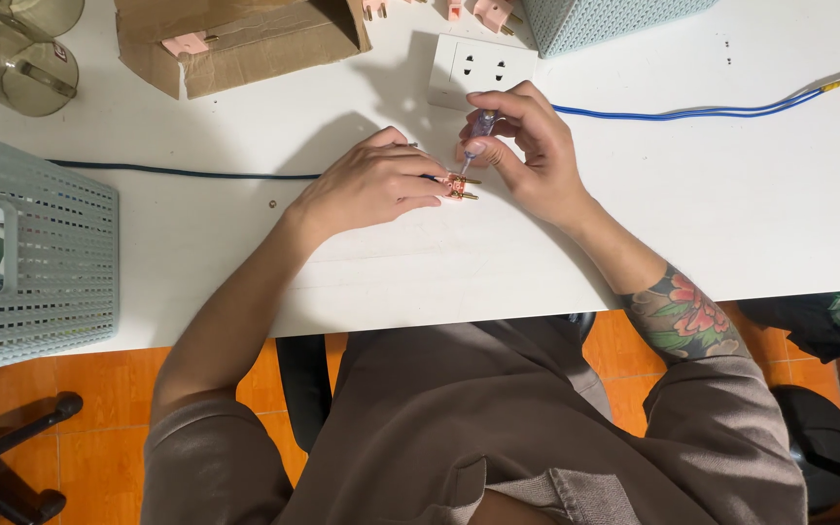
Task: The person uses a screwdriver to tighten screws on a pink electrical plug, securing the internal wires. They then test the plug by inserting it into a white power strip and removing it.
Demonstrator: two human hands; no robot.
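My left hand (371, 185) rests on the white table (751, 214) and pinches a small pink plug part with brass prongs (457, 187) at its fingertips. A dark cable (177, 172) runs from the left under that hand toward the plug. My right hand (527, 156) holds a small screwdriver with a clear bluish handle (479, 131) upright, its tip down on the plug part. The fingers of both hands hide most of the plug.
A white wall socket plate (478, 66) lies just behind the hands. A blue cable (712, 112) runs off to the right. An open cardboard box (245, 44) and more pink plug parts (493, 14) sit at the back; perforated grey baskets (46, 253) stand left and back right.
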